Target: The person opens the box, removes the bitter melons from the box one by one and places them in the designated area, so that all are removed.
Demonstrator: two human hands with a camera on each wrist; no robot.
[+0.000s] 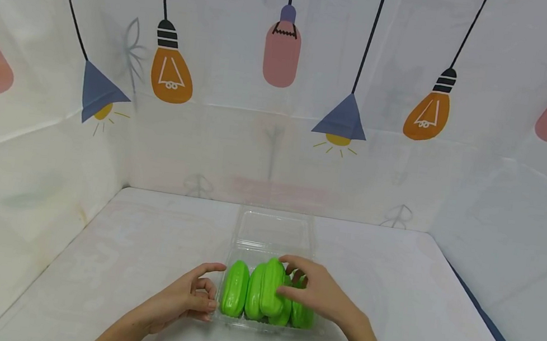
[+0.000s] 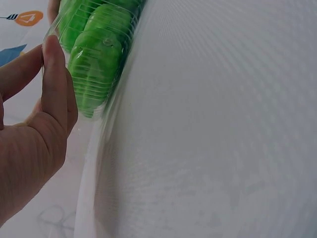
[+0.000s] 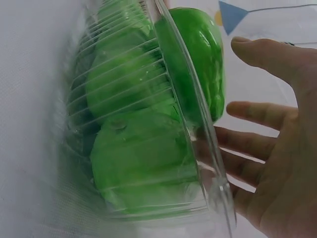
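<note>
Green peppers [image 1: 236, 289] lie in an open clear plastic box [image 1: 251, 256], between the two grips. One uppermost pepper [image 1: 272, 288] rests on the others, immediately left of the right grip [image 1: 319, 289].

Right grip: released, thumb and fingers spread about the uppermost pepper; the right wrist view shows a gap between thumb and pepper. Left grip [image 1: 186, 298]: fingers loosely bent, touching the box at its left side; no firm hold is evident.

Step in hand, as judged: handling of the uppermost pepper, with the left grip apparently steadying the box. Whether the pepper is being placed or taken cannot be determined. The next move calls for either closing evenly on it or drawing the right grip upward without nudging it off the pile.

Edges: the box rim [image 3: 192, 74] runs close to the right grip's lower fingers and could catch them. The lid [image 1: 275, 231] lies folded back beyond both grips, near the rear sheeting [image 1: 215, 147]; contact there cannot be confirmed. Open tabletop [image 1: 392, 285] extends right of the right grip and left of the left grip, giving ample room sideways.
</note>
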